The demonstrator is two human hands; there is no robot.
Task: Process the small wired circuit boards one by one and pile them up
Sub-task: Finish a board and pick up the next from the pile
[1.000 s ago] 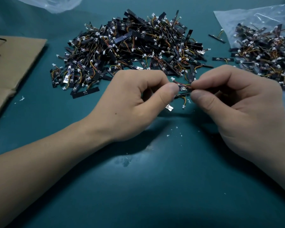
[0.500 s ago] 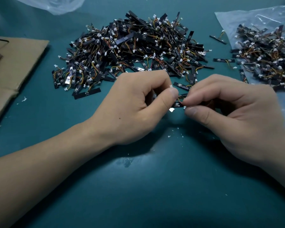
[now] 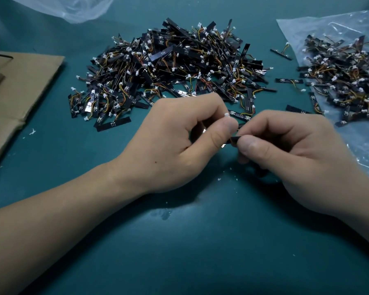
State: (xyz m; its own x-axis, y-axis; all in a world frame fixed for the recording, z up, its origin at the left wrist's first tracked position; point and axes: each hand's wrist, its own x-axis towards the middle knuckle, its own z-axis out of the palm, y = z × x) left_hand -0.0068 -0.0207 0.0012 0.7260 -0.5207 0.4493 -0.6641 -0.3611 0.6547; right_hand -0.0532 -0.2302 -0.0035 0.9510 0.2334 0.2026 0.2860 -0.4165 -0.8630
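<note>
My left hand (image 3: 179, 143) and my right hand (image 3: 294, 154) meet over the middle of the green mat, both pinching one small black circuit board (image 3: 233, 139) between thumb and fingers. Its white connector (image 3: 226, 115) pokes up above my left thumb. Most of the board is hidden by my fingers. A big pile of the same wired boards (image 3: 175, 67) lies just behind my hands. A second pile (image 3: 345, 79) rests on a clear plastic bag at the right.
A flattened cardboard sheet (image 3: 15, 92) lies at the left. Another clear plastic bag (image 3: 73, 7) sits at the top left. A few stray boards (image 3: 289, 81) lie between the two piles. White crumbs (image 3: 219, 179) dot the green mat (image 3: 200, 241).
Both hands have dropped slightly toward me with the board. My right fingers have closed in nearer my left thumb, and the board has turned so less of it shows.
</note>
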